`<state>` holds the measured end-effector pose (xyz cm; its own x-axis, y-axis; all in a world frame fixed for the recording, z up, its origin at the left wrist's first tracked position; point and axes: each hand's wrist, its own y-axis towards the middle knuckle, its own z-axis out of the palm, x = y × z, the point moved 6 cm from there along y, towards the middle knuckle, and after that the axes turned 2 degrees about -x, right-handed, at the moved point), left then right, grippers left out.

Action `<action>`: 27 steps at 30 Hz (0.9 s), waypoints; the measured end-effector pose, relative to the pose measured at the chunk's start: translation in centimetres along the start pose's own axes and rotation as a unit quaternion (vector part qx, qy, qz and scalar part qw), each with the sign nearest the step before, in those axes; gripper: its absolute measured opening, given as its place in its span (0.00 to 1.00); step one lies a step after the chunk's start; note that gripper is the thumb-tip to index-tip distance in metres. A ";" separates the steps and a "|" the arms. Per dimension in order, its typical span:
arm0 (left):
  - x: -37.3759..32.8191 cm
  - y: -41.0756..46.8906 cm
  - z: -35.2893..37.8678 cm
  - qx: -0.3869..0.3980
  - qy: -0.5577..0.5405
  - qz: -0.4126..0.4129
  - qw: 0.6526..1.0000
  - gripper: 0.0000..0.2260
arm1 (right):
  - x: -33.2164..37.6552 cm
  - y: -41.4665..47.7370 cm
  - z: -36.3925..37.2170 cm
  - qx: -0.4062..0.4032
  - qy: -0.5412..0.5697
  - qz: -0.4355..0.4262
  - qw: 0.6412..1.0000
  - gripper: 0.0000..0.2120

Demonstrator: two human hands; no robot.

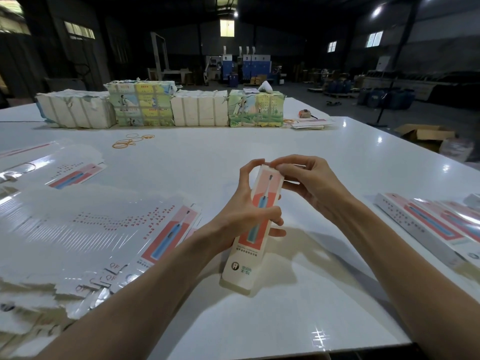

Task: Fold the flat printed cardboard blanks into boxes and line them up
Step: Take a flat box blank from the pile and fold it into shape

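1. Box (244, 266), long and printed, is being held tilted over the white table (213, 149), between both hands.
2. Left hand (241, 206) is gripping its middle, fingers curled round it.
3. Right hand (306, 183) is pinching its far end.
4. Flat blanks (91, 229) are lying at left, finished boxes (426, 224) at right.

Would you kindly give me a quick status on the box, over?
Left hand grips box mid-body. Right hand pinches its top end. Nothing in the way.

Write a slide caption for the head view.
Left hand grips a printed box; right hand pinches its far end, over a white table.
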<state>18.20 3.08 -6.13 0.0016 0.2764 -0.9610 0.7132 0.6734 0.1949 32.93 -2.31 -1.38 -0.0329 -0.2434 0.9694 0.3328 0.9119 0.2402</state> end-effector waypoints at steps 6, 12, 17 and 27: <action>0.1 0.4 -0.4 -0.031 0.002 0.011 0.999 0.45 | -0.8 0.1 0.4 -0.012 0.028 0.030 0.999 0.09; 0.2 0.4 -0.9 -0.022 -0.078 -0.017 0.997 0.44 | -0.4 -0.8 1.4 -0.002 -0.096 -0.061 0.994 0.10; 0.1 0.4 -0.8 -0.014 -0.073 -0.024 0.997 0.44 | -0.5 -1.0 1.6 -0.018 -0.125 -0.101 0.987 0.08; 0.4 -0.3 -1.5 -0.079 -0.188 -0.080 0.976 0.40 | -1.8 -0.7 3.8 -0.011 -0.262 -0.109 0.959 0.20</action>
<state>16.99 4.03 -6.28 0.1767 -0.0923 -0.9799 0.6087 0.7926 0.0351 29.22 -1.26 -3.04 -0.5700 -0.2220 0.7911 0.2851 0.8495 0.4438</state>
